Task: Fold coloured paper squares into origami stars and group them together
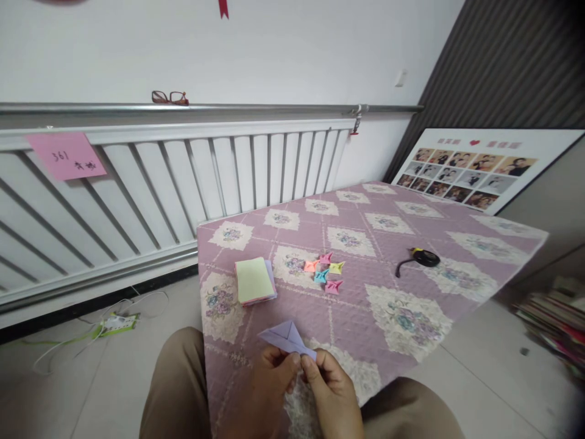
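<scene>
A partly folded sheet of lavender paper (287, 336) is held between both hands over the near edge of the table. My left hand (274, 373) pinches its lower left part, thumb on top. At the lower right, my right hand (326, 381) pinches the paper too, its thumb tip close to the left one. Just beyond lies a stack of coloured square paper (255, 280), pale yellow-green on top. To the right of the stack, several small folded paper figures (321, 276) in pink, orange, yellow and blue sit close together.
The table wears a purple floral cloth (292, 235). A coiled black cable (425, 258) lies on its right side. Behind stands a white radiator (247, 174) with a pink note (67, 156); glasses (170, 97) rest on the pipe. A photo board (484, 167) leans at the back right.
</scene>
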A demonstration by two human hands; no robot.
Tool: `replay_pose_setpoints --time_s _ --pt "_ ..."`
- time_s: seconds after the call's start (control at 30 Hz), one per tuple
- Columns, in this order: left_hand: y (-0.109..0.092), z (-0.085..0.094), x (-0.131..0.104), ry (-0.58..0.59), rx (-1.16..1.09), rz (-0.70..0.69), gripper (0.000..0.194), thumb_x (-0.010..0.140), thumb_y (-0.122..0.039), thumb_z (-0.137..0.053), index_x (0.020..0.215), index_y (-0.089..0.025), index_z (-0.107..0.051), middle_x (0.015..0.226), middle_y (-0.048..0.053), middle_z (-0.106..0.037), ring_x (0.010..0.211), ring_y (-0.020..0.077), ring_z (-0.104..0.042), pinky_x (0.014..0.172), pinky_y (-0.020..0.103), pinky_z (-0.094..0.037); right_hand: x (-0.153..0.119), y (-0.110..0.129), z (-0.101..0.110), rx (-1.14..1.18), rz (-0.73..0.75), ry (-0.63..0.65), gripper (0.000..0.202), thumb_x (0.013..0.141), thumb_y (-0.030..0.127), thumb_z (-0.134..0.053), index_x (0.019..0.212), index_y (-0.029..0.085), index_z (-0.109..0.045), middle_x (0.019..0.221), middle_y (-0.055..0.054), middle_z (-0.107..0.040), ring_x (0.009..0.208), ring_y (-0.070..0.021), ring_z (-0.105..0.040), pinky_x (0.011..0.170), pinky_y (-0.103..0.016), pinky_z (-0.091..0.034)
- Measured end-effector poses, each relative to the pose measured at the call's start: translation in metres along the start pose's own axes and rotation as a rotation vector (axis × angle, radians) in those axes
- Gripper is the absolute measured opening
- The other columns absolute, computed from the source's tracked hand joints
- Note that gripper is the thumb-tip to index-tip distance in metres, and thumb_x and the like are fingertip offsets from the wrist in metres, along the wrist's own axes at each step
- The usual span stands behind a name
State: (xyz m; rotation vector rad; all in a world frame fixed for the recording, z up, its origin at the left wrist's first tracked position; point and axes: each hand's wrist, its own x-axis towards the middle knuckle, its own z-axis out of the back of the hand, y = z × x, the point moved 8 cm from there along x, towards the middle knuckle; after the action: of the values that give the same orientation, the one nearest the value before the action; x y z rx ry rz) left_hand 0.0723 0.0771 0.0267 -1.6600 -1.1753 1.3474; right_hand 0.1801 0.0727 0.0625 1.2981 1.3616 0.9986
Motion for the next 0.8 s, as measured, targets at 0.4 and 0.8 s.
replay_pose_setpoints --time_s 0.4,0.8 --pt "0.000 0.004 0.002 -0.027 -0.062 -0.049 0.030 0.074 -0.046 -0.068 0.072 -0.019 -0.055 0.059 -0.005 -0.046 0.056 0.0122 -0.041 0.059 0.027 -0.032 -0.001 0.003 0.004 -0.024 -0.007 -0.098 0.044 0.068 0.063 -0.072 0.060 0.021 -0.061 0.054 0.002 -0.057 0.055 -0.0155 -0.051 0.056 -0.025 -0.043" --pt "-0.006 0.002 0.002 -0.006 -0.120 -0.064 0.036 0.073 -0.052 -0.067 0.068 -0.020 -0.050 0.056 -0.006 -0.044 0.053 0.0105 -0.036 0.057 0.026 -0.029 -0.003 0.000 0.003 0.004 -0.036 -0.100 0.044 0.067 0.062 -0.073 0.059 0.021 -0.060 0.055 0.003 -0.057 0.055 -0.0145 -0.050 0.057 -0.025 -0.042"
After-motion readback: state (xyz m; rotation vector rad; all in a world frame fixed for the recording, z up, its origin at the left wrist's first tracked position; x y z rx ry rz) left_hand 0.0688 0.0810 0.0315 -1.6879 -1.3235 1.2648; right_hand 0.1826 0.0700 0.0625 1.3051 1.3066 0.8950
